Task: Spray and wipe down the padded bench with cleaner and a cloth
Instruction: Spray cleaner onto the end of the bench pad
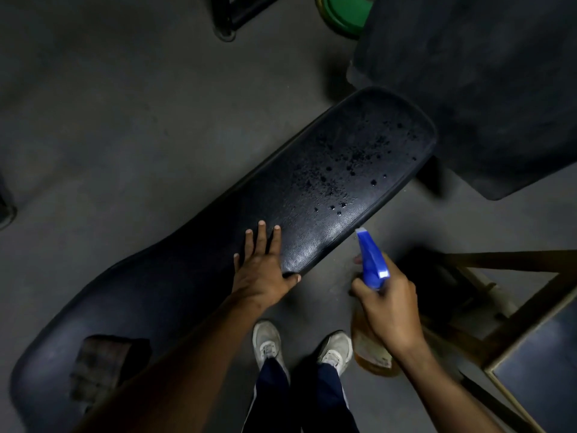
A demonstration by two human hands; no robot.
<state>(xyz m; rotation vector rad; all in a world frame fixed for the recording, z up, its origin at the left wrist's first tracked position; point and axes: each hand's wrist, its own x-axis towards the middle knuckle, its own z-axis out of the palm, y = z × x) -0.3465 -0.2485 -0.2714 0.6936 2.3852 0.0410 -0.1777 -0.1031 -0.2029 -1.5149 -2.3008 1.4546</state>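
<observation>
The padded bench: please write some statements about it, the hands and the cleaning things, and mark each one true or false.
1. Spray droplets lie on the far end of the padded bench. True.
2. The right hand holds the spray bottle. True.
3. The left hand is wiping with the cloth. False: the left hand rests flat on the bench with open fingers; the cloth lies apart, on the near end.
4. The trigger head of the bottle is green. False: it is blue.
5. The cloth lies on the floor. False: it lies on the bench.
</observation>
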